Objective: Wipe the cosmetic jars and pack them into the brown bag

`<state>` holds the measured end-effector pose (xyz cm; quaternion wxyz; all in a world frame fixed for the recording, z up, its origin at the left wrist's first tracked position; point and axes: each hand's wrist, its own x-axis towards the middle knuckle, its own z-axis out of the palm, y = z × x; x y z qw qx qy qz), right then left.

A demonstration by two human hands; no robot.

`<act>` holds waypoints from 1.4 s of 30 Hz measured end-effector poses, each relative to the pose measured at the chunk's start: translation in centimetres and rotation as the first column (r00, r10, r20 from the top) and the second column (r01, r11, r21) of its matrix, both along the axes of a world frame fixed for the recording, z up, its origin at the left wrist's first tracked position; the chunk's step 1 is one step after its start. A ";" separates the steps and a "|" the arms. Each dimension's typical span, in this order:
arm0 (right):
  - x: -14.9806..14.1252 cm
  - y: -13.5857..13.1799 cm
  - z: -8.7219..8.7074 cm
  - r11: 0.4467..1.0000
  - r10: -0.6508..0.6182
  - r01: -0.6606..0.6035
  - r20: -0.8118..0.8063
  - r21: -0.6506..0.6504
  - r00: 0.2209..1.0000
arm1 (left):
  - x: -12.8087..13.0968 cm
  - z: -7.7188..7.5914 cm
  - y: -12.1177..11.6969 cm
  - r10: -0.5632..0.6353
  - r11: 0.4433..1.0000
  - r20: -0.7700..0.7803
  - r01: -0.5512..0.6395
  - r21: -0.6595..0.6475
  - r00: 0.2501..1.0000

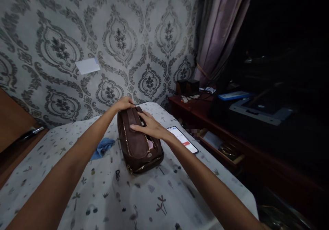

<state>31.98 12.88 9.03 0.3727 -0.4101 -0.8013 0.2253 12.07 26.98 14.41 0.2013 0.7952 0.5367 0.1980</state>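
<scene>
A dark brown bag [133, 139] with gold zips lies on the patterned white sheet. At its far end, my left hand [125, 103] holds the top edge with curled fingers. My right hand [151, 125] rests across the bag, thumb stretched over the top panel and fingers spread by the zip opening on its right side. That zip is partly undone, and a pink item [150, 144] shows inside. The rest of the contents is hidden. Right of the bag, under my right forearm, lies a phone [189, 147] with a lit screen.
A crumpled blue cloth [103, 148] lies left of the bag. Along the right side runs a dark red desk [185, 108] bearing black speakers [191, 86] and cables. Its open drawer [221, 148] sticks out beside the bed. Patterned wallpaper stands behind.
</scene>
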 end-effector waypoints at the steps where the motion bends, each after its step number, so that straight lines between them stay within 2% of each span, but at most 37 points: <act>1: 0.1 -0.3 -0.1 0.999 -0.005 0.005 0.007 -0.036 1.000 | 0.0 -0.1 0.1 0.000 1.000 0.002 0.000 0.006 1.000; 4: 0.3 -1.2 0.1 0.990 -0.052 0.055 0.029 -0.129 0.998 | 0.1 -0.2 0.2 0.007 0.999 0.008 -0.007 0.034 1.000; 7: 0.1 -1.8 0.3 0.992 -0.096 0.095 -0.015 -0.085 0.995 | 0.0 -0.3 -0.1 0.003 0.998 0.021 -0.004 0.056 1.000; 15: 0.0 -1.5 -0.8 0.998 -0.053 0.055 -0.119 0.014 0.991 | 0.2 0.6 -1.6 -0.052 0.998 0.071 0.050 0.022 0.996; 17: 0.0 -1.5 -0.9 0.999 -0.035 0.038 -0.095 0.029 0.995 | 0.2 0.8 -1.8 -0.075 0.997 0.086 0.075 0.008 0.993; 22: 0.0 -2.3 -0.4 0.997 -0.068 0.068 0.008 -0.024 0.998 | 0.0 1.0 -1.8 -0.109 0.993 0.131 0.113 -0.025 0.985; 27: -0.1 -3.7 0.1 0.992 -0.124 0.124 0.052 0.018 0.991 | -1.7 0.8 -1.5 -0.086 0.994 0.201 0.098 -0.051 0.976; 30: -0.3 -4.6 0.2 0.980 -0.187 0.180 0.077 0.081 0.979 | -3.4 0.0 -1.6 -0.026 0.997 0.247 0.042 -0.059 0.969; 36: -1.9 -7.3 0.9 0.939 -0.330 0.301 0.194 0.164 0.924 | -6.2 -2.9 -1.4 0.161 0.979 0.260 -0.121 -0.161 0.952; 39: -2.6 -8.0 1.2 0.944 -0.328 0.302 0.260 0.136 0.908 | -6.6 -4.1 -0.7 0.248 0.958 0.238 -0.201 -0.205 0.939; 42: -2.7 -8.0 1.3 0.956 -0.295 0.280 0.287 0.092 0.912 | -6.6 -4.7 0.0 0.290 0.951 0.246 -0.248 -0.187 0.925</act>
